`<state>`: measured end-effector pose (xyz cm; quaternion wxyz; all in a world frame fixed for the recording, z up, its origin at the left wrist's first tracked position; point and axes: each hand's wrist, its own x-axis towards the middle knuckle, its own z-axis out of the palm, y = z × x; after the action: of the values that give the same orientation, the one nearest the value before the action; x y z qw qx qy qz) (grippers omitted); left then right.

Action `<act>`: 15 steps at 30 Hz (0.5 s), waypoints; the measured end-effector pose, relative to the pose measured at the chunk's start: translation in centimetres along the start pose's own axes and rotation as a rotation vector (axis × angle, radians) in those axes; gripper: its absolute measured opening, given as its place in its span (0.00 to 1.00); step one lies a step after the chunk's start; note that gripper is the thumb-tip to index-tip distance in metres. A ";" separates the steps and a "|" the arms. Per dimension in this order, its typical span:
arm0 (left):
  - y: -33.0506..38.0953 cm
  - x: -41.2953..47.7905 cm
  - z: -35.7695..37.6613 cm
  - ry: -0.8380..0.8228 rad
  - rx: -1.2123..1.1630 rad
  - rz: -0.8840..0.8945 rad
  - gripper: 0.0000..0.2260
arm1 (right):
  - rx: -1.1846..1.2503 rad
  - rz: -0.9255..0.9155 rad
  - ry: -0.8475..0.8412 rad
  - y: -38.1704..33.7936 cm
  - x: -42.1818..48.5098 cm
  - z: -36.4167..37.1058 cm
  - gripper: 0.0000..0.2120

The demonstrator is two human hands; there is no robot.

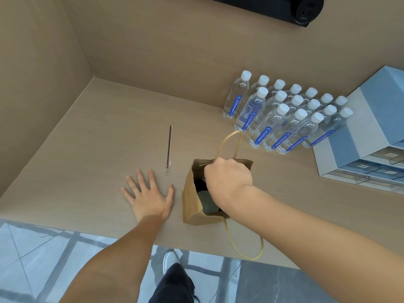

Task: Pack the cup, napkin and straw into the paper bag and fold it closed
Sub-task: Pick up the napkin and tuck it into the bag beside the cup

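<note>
Your right hand (228, 179) dips into the mouth of the brown paper bag with twisted-paper handles (192, 206), which stands upright on the pale wood-grain counter (98, 132) close to its near edge. The fingers curl down inside the opening, so you cannot tell from this angle whether that grip is closed on anything. Beneath your wrist, the pale round top of a cup (207, 202) shows deep inside the bag. One handle loops up behind your knuckles; the other hangs over the counter's front edge.

Your left hand (148, 193) lies flat on the counter just left of the bag, palm down, fingers spread wide, its grip empty and apart from the bag's side.

The long thin straw in its clear wrapper (169, 149) lies on the counter beyond your left hand, pointing away from you, near the fingertips but not touching them. The napkin cannot be made out in this view.

At the back right, clear plastic water bottles with white caps and blue labels (284, 119) stand in rows against the wall, beside a grey-blue set of small drawers (360, 136). Below the counter edge, a dark trouser leg and white shoe (170, 262) stand on grey marble-patterned floor tiles (43, 254).
</note>
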<state>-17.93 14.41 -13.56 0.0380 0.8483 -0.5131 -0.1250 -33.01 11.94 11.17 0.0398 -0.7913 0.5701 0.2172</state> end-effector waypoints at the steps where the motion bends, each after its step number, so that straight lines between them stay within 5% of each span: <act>1: 0.0 0.0 0.0 0.003 -0.004 0.000 0.39 | 0.008 0.014 -0.020 -0.1 0.5 0.3 0.09; 15: 0.2 -0.1 -0.2 0.006 -0.009 -0.002 0.39 | 0.186 0.212 -0.309 -0.5 5.1 6.1 0.16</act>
<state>-18.07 14.41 -13.32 0.0431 0.8490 -0.5117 -0.1248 -33.11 9.47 3.58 0.1767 -0.6770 0.6549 0.2856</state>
